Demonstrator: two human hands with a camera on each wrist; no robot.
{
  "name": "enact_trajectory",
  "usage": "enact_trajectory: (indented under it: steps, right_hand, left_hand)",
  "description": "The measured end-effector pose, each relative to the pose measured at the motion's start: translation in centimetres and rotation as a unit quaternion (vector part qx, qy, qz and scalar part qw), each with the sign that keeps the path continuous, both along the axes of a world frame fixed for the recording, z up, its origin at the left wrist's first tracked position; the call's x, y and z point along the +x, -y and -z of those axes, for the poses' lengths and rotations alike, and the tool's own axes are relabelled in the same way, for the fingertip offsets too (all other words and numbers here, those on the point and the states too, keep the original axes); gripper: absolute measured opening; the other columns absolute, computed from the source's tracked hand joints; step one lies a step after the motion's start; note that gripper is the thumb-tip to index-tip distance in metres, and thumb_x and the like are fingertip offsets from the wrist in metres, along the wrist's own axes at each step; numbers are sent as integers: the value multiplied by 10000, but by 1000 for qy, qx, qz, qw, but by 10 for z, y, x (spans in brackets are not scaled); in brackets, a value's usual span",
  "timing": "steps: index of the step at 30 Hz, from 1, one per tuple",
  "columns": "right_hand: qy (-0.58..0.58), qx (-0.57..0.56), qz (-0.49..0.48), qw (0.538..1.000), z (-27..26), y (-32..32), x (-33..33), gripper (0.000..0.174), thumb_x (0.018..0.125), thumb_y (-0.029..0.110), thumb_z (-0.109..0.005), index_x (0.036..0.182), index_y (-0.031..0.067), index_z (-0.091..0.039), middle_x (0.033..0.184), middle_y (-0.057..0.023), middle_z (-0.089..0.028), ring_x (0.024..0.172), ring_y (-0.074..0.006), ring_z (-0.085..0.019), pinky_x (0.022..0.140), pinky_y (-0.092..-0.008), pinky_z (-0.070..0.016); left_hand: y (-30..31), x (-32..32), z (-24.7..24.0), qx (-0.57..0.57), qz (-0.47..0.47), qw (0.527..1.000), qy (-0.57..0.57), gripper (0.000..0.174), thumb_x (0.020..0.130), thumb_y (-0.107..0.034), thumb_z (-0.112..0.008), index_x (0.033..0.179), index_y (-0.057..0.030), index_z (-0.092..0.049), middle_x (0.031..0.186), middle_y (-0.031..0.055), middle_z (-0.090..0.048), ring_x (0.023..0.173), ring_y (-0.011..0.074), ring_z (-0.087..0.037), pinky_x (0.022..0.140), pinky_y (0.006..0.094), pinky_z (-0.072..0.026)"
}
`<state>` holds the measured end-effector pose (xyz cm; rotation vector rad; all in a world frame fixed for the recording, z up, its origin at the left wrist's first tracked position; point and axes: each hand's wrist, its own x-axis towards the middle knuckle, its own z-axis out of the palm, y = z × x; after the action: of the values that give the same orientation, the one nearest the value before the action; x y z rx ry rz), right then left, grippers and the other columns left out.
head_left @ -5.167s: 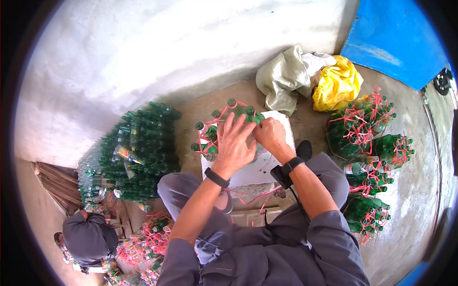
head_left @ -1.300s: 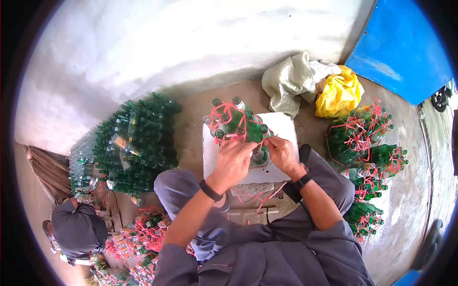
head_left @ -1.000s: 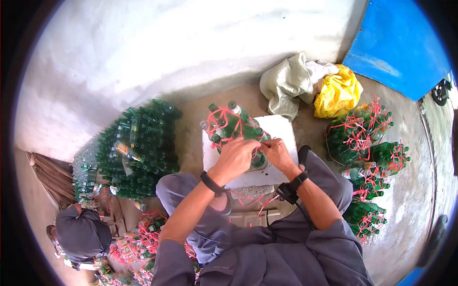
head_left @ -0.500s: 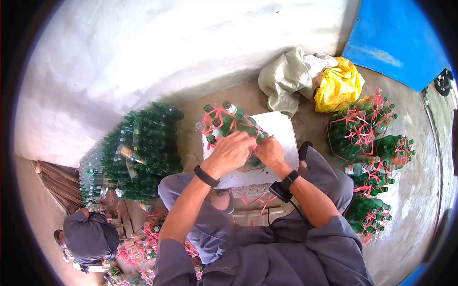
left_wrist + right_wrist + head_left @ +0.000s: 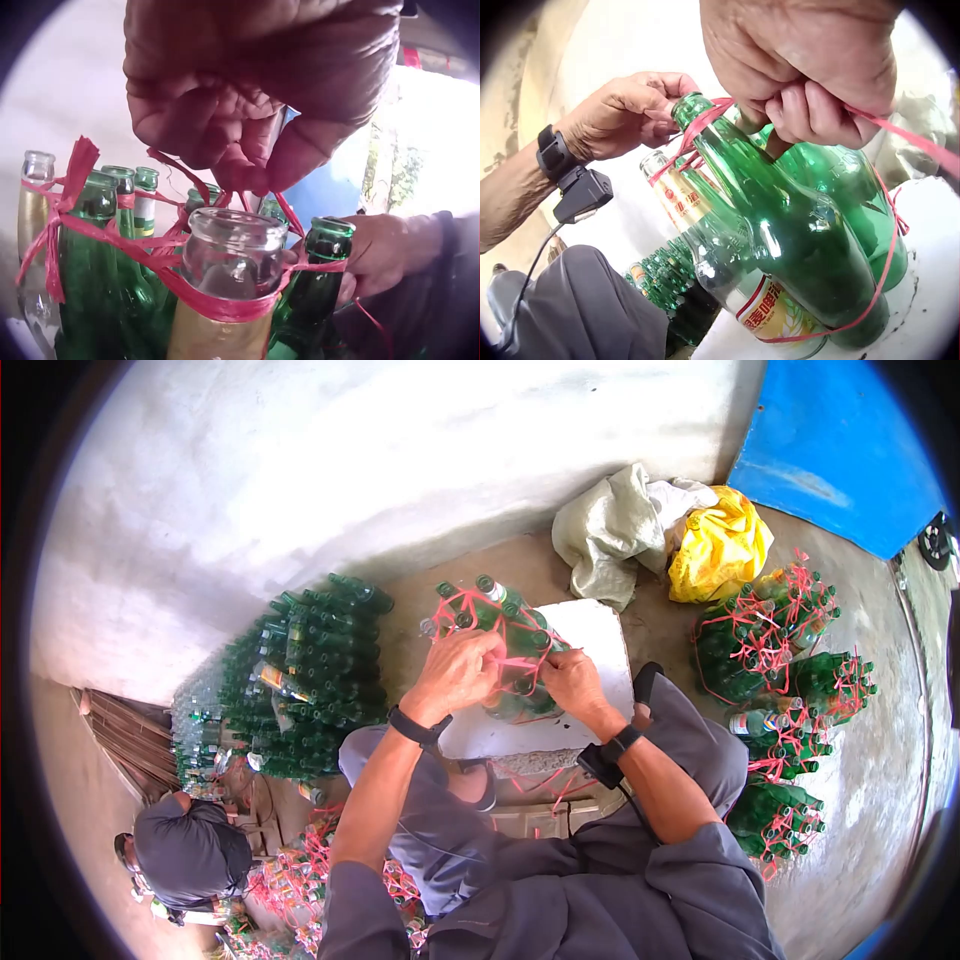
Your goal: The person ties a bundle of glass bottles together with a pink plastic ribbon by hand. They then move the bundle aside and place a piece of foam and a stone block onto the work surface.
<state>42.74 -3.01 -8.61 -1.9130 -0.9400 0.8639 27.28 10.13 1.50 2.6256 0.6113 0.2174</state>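
Observation:
A bundle of green and clear glass bottles (image 5: 780, 202) stands upright on a white block (image 5: 592, 635). Red plastic twine (image 5: 217, 301) loops round their necks, and another strand circles them low down. Above the mouth of a clear bottle (image 5: 234, 251), my left hand (image 5: 455, 672) pinches the twine between thumb and fingertips. My right hand (image 5: 576, 685) is at the bundle's right side. Its fingers are curled round a length of twine (image 5: 907, 139) that runs out taut past the hand, close beside a green bottle's neck.
Many loose green bottles (image 5: 300, 680) stand by the wall at left. Tied bundles (image 5: 770, 630) stand at right, more (image 5: 290, 880) at lower left. A grey sack (image 5: 605, 530) and a yellow bag (image 5: 722, 550) lie behind. Another person (image 5: 190, 850) sits at lower left.
The hands worked close together over the bundle's near right side. The left hand has since drawn left, away from the right, baring twine and bottle necks between them.

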Motion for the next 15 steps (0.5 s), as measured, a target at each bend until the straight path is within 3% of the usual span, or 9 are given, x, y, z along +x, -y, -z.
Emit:
enact_trajectory:
  steps: [3, 6, 15]
  right_hand:
    - [4, 6, 0, 1000, -7, 3, -1, 273, 878, 256, -596, 834, 22, -732, 856, -237, -687, 862, -438, -665, 785, -496, -531]
    - [24, 16, -11, 1000, -8, 6, 0, 267, 878, 245, -597, 821, 15, -719, 839, -242, -678, 838, -447, -660, 778, -501, -529]
    - [66, 62, -17, 996, -3, 5, -7, 227, 897, 190, -576, 821, 7, -686, 814, -255, -667, 808, -470, -649, 730, -528, -526]
  left_hand:
    - [-4, 0, -1, -36, -20, 999, 12, 162, 759, 11, -647, 917, -24, -652, 812, 100, -669, 728, 214, -671, 665, 351, -518]
    - [-12, -5, 2, -187, -97, 977, 21, 87, 835, 33, -635, 914, -3, -643, 765, 76, -667, 711, 118, -616, 645, 313, -494]
    - [-22, -1, 26, -113, -106, 983, 100, 89, 854, 40, -614, 932, 7, -640, 773, 83, -676, 702, 152, -635, 670, 321, -511]
